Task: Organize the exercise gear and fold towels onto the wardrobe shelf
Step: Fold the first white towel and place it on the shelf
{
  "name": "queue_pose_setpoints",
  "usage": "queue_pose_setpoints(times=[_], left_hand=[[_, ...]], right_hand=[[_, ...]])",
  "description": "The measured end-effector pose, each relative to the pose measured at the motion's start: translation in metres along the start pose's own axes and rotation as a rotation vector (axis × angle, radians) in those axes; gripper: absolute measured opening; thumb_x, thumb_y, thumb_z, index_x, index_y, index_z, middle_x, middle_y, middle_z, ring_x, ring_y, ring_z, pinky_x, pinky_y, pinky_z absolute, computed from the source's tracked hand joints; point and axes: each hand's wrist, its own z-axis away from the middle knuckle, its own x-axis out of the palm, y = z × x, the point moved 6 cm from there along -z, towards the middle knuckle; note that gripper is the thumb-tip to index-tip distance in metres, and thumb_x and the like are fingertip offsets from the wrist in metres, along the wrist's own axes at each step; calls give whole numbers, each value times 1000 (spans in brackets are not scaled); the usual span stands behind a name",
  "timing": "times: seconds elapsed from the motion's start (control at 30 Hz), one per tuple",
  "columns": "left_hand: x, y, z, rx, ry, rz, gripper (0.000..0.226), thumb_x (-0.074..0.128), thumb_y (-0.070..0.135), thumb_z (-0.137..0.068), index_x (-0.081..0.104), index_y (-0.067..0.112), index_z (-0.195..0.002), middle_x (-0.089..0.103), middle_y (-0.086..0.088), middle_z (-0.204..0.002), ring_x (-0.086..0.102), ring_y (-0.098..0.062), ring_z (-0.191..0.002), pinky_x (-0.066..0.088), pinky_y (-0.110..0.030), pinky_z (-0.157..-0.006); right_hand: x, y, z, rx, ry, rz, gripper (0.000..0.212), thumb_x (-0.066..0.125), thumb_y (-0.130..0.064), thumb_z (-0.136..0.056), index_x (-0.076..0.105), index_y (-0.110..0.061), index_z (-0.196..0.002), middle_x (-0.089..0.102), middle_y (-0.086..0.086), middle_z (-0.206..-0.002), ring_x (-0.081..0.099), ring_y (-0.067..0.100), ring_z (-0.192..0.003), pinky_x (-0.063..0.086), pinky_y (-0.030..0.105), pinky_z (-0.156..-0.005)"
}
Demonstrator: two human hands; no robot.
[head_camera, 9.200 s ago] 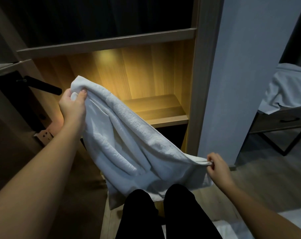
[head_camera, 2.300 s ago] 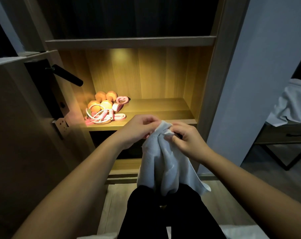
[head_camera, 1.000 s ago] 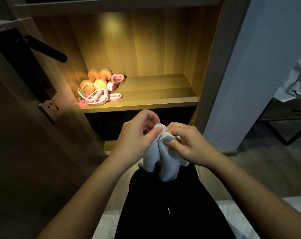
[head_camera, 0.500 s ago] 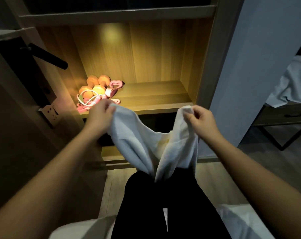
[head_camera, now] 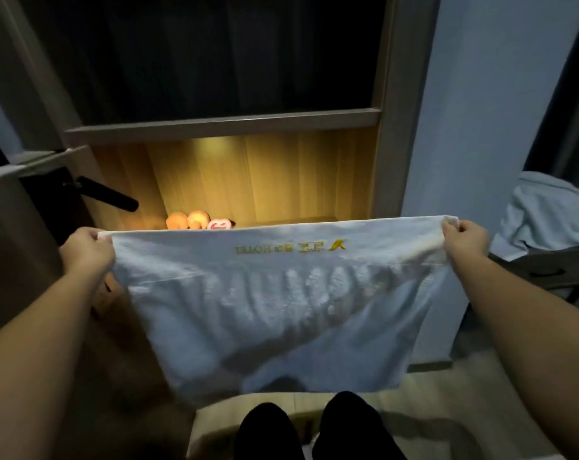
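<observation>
A white towel (head_camera: 281, 303) with gold lettering near its top edge hangs stretched flat in front of me. My left hand (head_camera: 87, 252) grips its top left corner and my right hand (head_camera: 465, 242) grips its top right corner, arms spread wide. Behind the towel is the lit wooden wardrobe shelf (head_camera: 301, 219). Orange and pink exercise gear (head_camera: 198, 220) peeks over the towel's top edge at the shelf's left side; most of it is hidden.
An open door with a black lever handle (head_camera: 107, 194) stands at the left. A pale wall panel (head_camera: 474, 127) rises right of the wardrobe. Another pale cloth (head_camera: 543, 217) lies on a dark stand at the far right. My dark-trousered legs (head_camera: 314, 429) are below.
My hands, held together on the bunched towel a second ago, have pulled wide apart and up. The towel is now spread taut and covers most of the shelf.
</observation>
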Motion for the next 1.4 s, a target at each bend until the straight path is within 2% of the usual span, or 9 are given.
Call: queue_pose_setpoints(times=[0.13, 0.3, 0.5, 0.67, 0.77, 0.87, 1.03, 1.3, 1.4], left_hand=[[-4, 0, 1, -58, 51, 101, 30, 45, 20, -101, 63, 4, -120, 59, -24, -124, 54, -41, -116, 44, -47, -100], [-7, -6, 7, -60, 83, 154, 29, 44, 21, -102, 62, 5, -117, 58, -23, -124, 55, -39, -115, 43, -43, -100], [-7, -10, 15, -90, 100, 230, 29, 40, 22, -104, 58, 8, -120, 56, -20, -128, 53, -36, -120, 39, -41, -105], [-11, -12, 12, -38, 149, 273, 24, 39, 26, -102, 57, 13, -111, 56, -17, -121, 55, -34, -110, 41, -38, -94], [-11, -17, 15, -57, 142, 276, 24, 38, 25, -103, 56, 13, -112, 56, -18, -121, 56, -35, -110, 42, -41, -97], [-17, -10, 20, -29, 146, 309, 23, 38, 26, -104, 56, 16, -113, 56, -11, -116, 55, -27, -105, 44, -39, -93], [-28, 1, 24, -3, 174, 344, 18, 37, 30, -104, 53, 24, -109, 51, -3, -107, 52, -22, -99, 46, -40, -89], [-53, -10, 23, -20, 251, 626, 21, 42, 33, -99, 54, 31, -117, 57, 5, -111, 56, -13, -101, 47, -32, -86], [-73, -6, 37, -25, 322, 783, 26, 38, 34, -100, 51, 27, -121, 56, 2, -115, 57, -13, -103, 46, -28, -85]], right_hand=[[0, -14, -6, -26, 35, -42, 37, 57, -24, -95, 43, -10, -64, 37, 3, -59, 33, 18, -57, 26, 33, -56], [-3, -21, -12, -49, 17, -48, 34, 60, -23, -94, 44, -13, -66, 42, 7, -68, 39, 19, -71, 32, 31, -65], [-13, -23, -6, -97, 21, -36, 39, 57, -26, -96, 39, -14, -63, 35, -1, -58, 31, 17, -59, 26, 34, -52], [-20, -32, 0, -158, -4, -2, 30, 55, -24, -97, 45, -8, -74, 40, 8, -68, 38, 20, -68, 26, 35, -58], [-21, -30, 3, -177, -9, -18, 27, 54, -24, -98, 48, -7, -78, 42, 6, -69, 40, 20, -69, 28, 33, -60], [-24, -31, 0, -157, 20, -55, 26, 52, -24, -98, 49, -7, -80, 41, 3, -66, 40, 20, -71, 27, 32, -62], [-30, -37, -1, -123, 41, -98, 25, 52, -25, -98, 56, -2, -90, 52, 13, -83, 47, 21, -79, 34, 31, -70], [-62, -56, 14, -197, 170, -304, 18, 45, -28, -100, 56, -13, -99, 55, 4, -94, 51, 18, -88, 35, 28, -74], [-76, -73, 29, -223, 185, -451, 25, 42, -30, -102, 56, -15, -115, 56, -2, -102, 52, 15, -96, 38, 26, -82]])
